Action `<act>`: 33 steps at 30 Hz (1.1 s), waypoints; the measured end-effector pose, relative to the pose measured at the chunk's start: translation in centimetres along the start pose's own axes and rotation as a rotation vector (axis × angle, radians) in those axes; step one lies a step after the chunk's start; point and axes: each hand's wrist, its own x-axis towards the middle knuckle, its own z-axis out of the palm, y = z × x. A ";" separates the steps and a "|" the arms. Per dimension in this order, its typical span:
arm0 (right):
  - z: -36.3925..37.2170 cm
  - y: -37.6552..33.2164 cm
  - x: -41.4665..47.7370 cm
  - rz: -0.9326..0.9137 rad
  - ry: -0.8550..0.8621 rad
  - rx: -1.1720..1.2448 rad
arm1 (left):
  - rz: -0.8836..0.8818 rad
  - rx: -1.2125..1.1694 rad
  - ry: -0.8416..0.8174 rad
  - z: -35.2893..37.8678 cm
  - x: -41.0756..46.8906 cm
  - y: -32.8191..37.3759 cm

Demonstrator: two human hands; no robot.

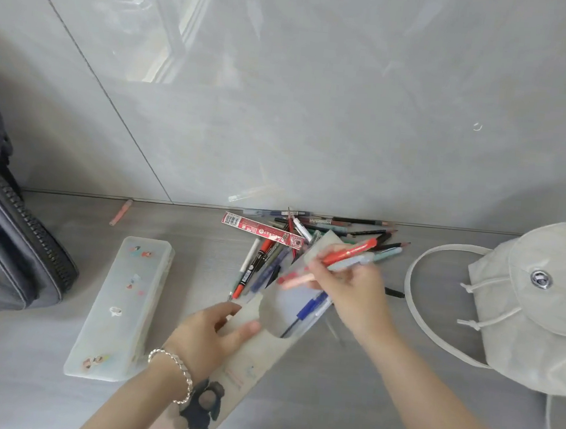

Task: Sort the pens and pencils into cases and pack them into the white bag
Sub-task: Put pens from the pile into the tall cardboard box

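Note:
A pile of pens and pencils point(324, 233) lies on the grey table by the wall, with a red refill packet point(262, 230) on top. My left hand point(216, 331) holds the rim of a soft beige pencil case point(251, 369) that has a dark bear print. Blue pens point(311, 307) lie inside its open mouth. My right hand point(353, 289) grips a bundle of pens point(350, 256), red, grey and pink, just above that mouth. A frosted hard pencil case point(123, 306) with stickers lies shut on the left. The white bag point(537, 305) sits at the right.
A dark grey zipped bag point(8, 252) stands at the left edge. A lone pink pen point(121, 212) lies by the wall, left of the pile. The white bag's strap point(415, 294) loops over the table toward my right hand. A tiled wall backs the table.

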 end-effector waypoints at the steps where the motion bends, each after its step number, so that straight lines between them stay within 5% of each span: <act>1: 0.2 0.2 -0.4 0.082 -0.093 -0.002 | 0.018 0.001 -0.009 0.2 0.0 0.3; 3: 0.2 0.5 -1.0 0.195 -0.197 0.035 | 0.038 0.036 -0.017 0.3 -0.2 1.2; 6: 0.0 1.1 -0.8 0.039 -0.017 -0.013 | 0.073 0.062 -0.015 0.5 -0.1 1.7; 14: 0.4 2.7 0.6 -0.342 -0.027 -0.868 | 0.022 -0.026 0.049 0.8 0.7 0.7; 17: 0.9 3.0 2.1 -0.427 0.132 -0.734 | -0.086 -0.149 0.157 -0.1 1.3 -0.1; 19: 0.9 3.6 3.4 -0.286 0.224 -0.660 | -0.122 -0.202 0.239 -1.0 1.7 -0.6; 23: 2.2 5.9 6.2 0.135 0.043 -0.900 | -0.167 -0.214 0.320 -2.8 2.6 -1.6; 28: 5.4 8.2 8.2 0.245 0.015 -1.116 | -0.181 -0.194 0.310 -3.9 3.1 -2.1; 33: 4.9 7.8 8.4 0.251 0.105 -0.884 | -0.171 -0.174 0.277 -3.6 2.7 -2.4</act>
